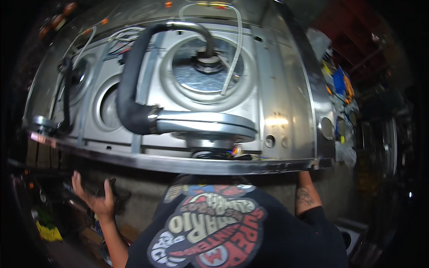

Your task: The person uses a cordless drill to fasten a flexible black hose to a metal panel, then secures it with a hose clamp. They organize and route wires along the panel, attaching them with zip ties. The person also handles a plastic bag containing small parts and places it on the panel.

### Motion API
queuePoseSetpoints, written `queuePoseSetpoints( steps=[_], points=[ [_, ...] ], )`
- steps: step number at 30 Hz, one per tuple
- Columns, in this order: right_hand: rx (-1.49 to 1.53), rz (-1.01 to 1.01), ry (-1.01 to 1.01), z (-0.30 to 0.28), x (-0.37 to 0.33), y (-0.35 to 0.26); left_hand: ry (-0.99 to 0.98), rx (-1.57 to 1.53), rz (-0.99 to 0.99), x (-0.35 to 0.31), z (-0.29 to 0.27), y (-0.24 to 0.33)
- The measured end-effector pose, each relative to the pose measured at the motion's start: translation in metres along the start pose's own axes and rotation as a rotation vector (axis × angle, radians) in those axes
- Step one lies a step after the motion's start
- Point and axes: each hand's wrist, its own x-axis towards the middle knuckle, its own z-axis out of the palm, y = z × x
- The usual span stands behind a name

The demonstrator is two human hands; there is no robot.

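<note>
My left hand [97,200] is raised in the air below the left part of the frame, with its fingers spread and nothing in it. Before me lies a large metal frame [196,166] holding round bowl-like openings. My right forearm [307,196] reaches up to its near edge at the right; the hand itself is hidden under or behind that edge. A silver blower [205,124] is mounted near the front, and a thick black hose [130,89] is clamped to it. The hose curves over to a fitting [208,64] on a shiny round plate [190,80].
A braided metal hose [233,67] hangs over the plate. Coiled white wires [129,33] lie at the back left. Beyond the right end are plastic bags and a blue item [338,82]. A yellow-green item [48,230] sits at the lower left.
</note>
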Motion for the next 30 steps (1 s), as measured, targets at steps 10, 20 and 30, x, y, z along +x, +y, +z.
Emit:
queuePoseSetpoints(
  steps=[10,20,30],
  points=[
    [0.679,0.342,0.069,-0.023,-0.011,0.008,-0.044,-0.562,0.219,0.057,-0.026,0.076],
    [1.561,-0.663,-0.866,-0.208,-0.112,-0.153,-0.671,-0.344,1.081,0.224,0.044,0.244],
    [0.877,-0.295,-0.252,-0.138,-0.095,-0.283,-1.283,-0.362,1.369,0.223,0.119,0.338]
  ],
)
